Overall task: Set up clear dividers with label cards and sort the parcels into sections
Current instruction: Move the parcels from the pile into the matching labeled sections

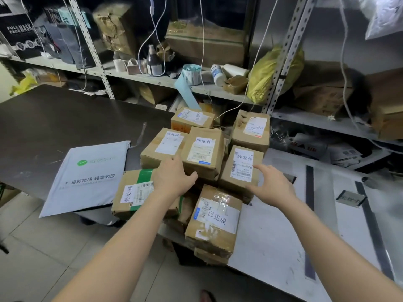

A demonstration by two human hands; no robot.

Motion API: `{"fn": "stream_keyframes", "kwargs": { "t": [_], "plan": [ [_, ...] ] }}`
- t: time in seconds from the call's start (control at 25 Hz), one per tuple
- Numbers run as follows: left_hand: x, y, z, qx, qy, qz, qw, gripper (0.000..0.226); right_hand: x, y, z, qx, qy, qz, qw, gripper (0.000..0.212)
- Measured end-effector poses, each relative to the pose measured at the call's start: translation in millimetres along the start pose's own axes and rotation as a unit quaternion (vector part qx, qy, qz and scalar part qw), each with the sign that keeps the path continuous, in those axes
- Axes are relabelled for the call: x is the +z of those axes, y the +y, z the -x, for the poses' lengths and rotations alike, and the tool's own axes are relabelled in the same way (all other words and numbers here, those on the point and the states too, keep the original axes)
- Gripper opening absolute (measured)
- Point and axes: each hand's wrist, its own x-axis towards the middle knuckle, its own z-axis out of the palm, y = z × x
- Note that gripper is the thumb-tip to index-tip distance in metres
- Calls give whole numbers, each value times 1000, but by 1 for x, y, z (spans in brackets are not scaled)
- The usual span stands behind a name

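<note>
Cardboard parcels (214,216) crowd the desk (65,118), handwritten 待处理, 已完成 or 异常件. The left hand (172,177), fingers spread, rests against the middle 异常件 box (202,153). The right hand (270,186), open, touches the other 异常件 box (239,171). The grey mailer (87,177) reads 易碎物品 轻拿轻放.
</note>
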Motion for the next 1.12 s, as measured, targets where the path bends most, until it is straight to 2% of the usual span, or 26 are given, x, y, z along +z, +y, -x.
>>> {"fn": "stream_keyframes", "kwargs": {
  "t": [0.2, 0.32, 0.44, 0.56, 0.84, 1.12],
  "plan": [
    [1, 8, -46, -38, -51, 56, 996, 79, 17, 6, -46, 56, -10, -69, 996, 73],
    [0, 16, -66, -54, -71, 159, 983, 57, 27, -10, -72, 15, 21, -106, 994, 66],
    [1, 13, -75, -68, -93, 231, 966, 49, 38, -39, -85, -29, -13, -163, 986, 63],
    [4, 5, -83, -55, -95, 270, 957, 53, 44, -54, -96, -37, -51, -207, 976, 55],
    [8, -6, -84, -23, -89, 335, 938, 58, 40, -78, -89, 68, -75, -355, 929, 51],
    [-21, 0, -78, 28, -56, 406, 912, 57, 12, -103, -59, 81, -17, -417, 905, 56]
  ]
}}
